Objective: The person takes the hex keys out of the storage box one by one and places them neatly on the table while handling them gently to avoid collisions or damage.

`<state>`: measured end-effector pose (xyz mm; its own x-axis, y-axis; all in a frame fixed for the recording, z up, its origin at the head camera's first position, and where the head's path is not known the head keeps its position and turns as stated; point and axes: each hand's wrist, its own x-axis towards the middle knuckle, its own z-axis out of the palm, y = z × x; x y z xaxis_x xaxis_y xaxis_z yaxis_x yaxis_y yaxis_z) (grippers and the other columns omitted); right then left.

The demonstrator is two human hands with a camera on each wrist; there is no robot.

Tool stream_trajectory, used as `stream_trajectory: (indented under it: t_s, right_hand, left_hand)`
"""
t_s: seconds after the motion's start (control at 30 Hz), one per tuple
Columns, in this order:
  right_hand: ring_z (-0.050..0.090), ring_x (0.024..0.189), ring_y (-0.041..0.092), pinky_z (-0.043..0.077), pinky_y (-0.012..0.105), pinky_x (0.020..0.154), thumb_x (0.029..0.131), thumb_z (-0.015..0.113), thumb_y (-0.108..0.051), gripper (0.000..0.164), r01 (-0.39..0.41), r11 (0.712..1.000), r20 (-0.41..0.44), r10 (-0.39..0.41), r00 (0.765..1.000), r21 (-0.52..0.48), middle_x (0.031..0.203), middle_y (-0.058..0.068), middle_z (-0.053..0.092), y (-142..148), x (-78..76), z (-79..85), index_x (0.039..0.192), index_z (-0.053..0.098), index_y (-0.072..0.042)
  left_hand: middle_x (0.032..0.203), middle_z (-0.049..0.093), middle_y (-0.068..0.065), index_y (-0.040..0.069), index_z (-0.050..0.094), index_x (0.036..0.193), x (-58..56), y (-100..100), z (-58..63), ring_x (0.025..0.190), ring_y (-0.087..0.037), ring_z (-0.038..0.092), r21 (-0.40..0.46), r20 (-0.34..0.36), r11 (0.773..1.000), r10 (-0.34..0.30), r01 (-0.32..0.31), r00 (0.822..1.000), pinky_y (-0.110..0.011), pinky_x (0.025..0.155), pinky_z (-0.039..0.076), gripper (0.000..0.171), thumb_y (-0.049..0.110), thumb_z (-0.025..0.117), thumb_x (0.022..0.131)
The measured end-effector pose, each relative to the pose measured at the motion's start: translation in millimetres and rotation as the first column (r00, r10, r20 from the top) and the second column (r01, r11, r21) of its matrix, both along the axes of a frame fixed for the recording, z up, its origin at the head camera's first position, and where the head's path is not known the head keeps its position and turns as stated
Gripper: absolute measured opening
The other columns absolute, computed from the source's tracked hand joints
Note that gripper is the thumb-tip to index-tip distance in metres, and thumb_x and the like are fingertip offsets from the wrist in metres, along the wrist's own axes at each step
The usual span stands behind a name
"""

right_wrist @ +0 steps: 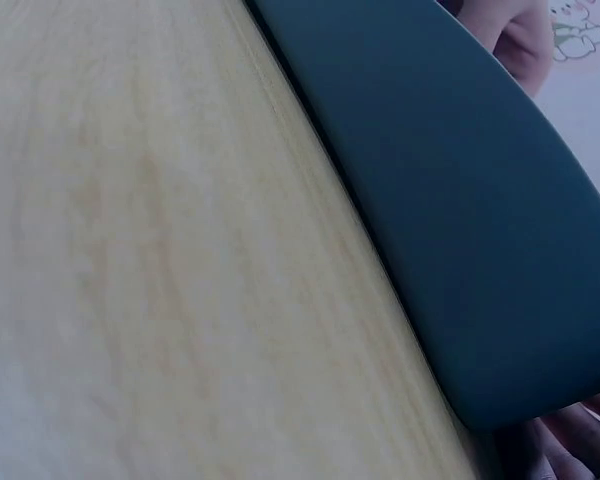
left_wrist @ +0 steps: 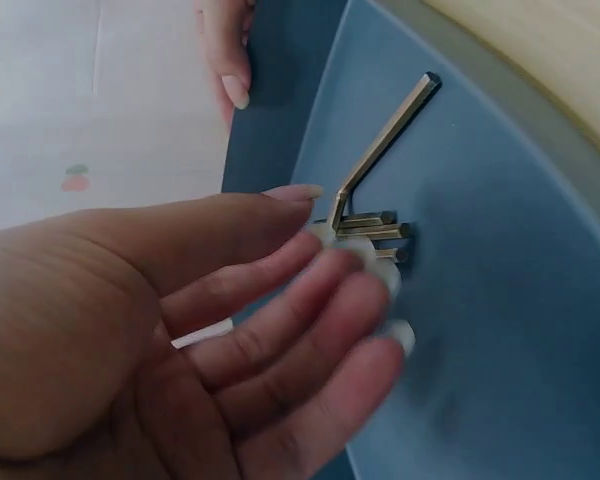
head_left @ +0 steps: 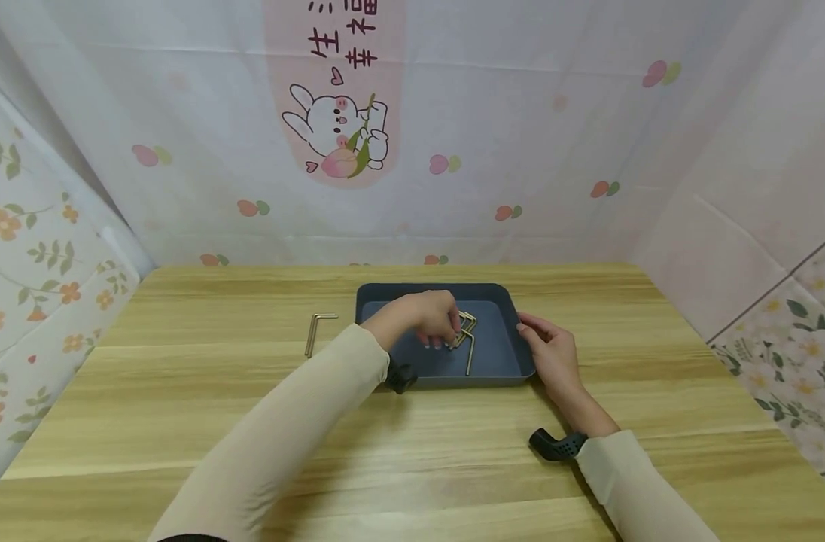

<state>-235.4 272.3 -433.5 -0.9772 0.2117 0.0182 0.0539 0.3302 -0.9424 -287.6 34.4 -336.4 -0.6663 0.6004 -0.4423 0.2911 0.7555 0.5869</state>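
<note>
A blue-grey tray (head_left: 426, 382) stands on the table with several brass-coloured hex keys (head_left: 470, 355) in it. My left hand (head_left: 434, 316) reaches over the tray from the left. In the left wrist view, its thumb and index fingertips pinch one hex key (left_wrist: 388, 130) near the bend, its long arm slanting away from the fingers. More hex keys (left_wrist: 380, 231) lie just under the fingertips, partly hidden by them. At the tray's right side, my right hand (head_left: 555, 354) grips the wall, thumb at the rim and fingers along the outside.
Left of the tray, L-shaped hex keys (head_left: 312, 335) lie close together on the wooden table (head_left: 453, 459). A patterned curtain (head_left: 521, 150) hangs behind the table's far edge. Black wrist devices (head_left: 558, 446) sit on both wrists.
</note>
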Motion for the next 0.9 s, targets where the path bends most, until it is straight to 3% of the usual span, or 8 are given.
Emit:
stream_trajectory:
  t_s: [0.13,0.37,0.63,0.9]
  right_hand:
    - [0.056,0.098,-0.015,0.046,0.004,0.083,0.103,0.06,-0.024,0.039,-0.001,1.0,-0.003,0.001,1.0,0.01,0.142,0.018,0.061,0,-0.7,-0.3,0.137,0.063,-0.005]
    - [0.056,0.097,-0.015,0.046,0.004,0.083,0.103,0.059,-0.024,0.039,-0.009,1.0,-0.013,0.009,1.0,0.027,0.14,0.018,0.062,1,-0.7,-0.8,0.136,0.063,-0.004]
    - [0.056,0.098,-0.015,0.046,0.004,0.083,0.103,0.06,-0.023,0.039,-0.009,1.0,-0.014,0.01,1.0,0.013,0.14,0.019,0.062,1,-0.8,-0.8,0.136,0.064,-0.004]
    - [0.059,0.095,-0.013,0.05,0.007,0.08,0.103,0.06,-0.021,0.038,-0.017,1.0,-0.035,0.017,0.999,-0.015,0.139,0.022,0.062,0,-0.9,-2.1,0.136,0.063,-0.003]
  left_hand:
    - [0.093,0.073,-0.009,0.004,0.069,0.119,-5.8,3,-1.0,0.082,-0.021,0.069,-0.026,0.013,0.999,-0.03,0.03,0.999,-0.035,0.075,0.061,0.025,0.013,0.069,0.097]
    - [0.11,0.075,-0.011,0.006,0.066,0.131,-12.1,11,-12.8,0.087,-0.017,0.071,-0.022,0.063,0.994,-0.104,0.105,0.993,-0.032,0.076,0.061,0.032,0.012,0.064,0.1]
    - [0.093,0.071,-0.008,0.003,0.07,0.119,-8.3,21,-15.2,0.076,-0.017,0.065,-0.001,-0.012,0.998,-0.07,0.07,0.997,-0.033,0.073,0.059,0.023,0.014,0.064,0.099]
    - [0.091,0.067,-0.004,0.007,0.062,0.133,-2.0,34,-14.2,0.072,-0.013,0.06,-0.052,-0.051,0.998,-0.045,0.042,0.998,-0.028,0.068,0.054,0.04,0.018,0.072,0.095]
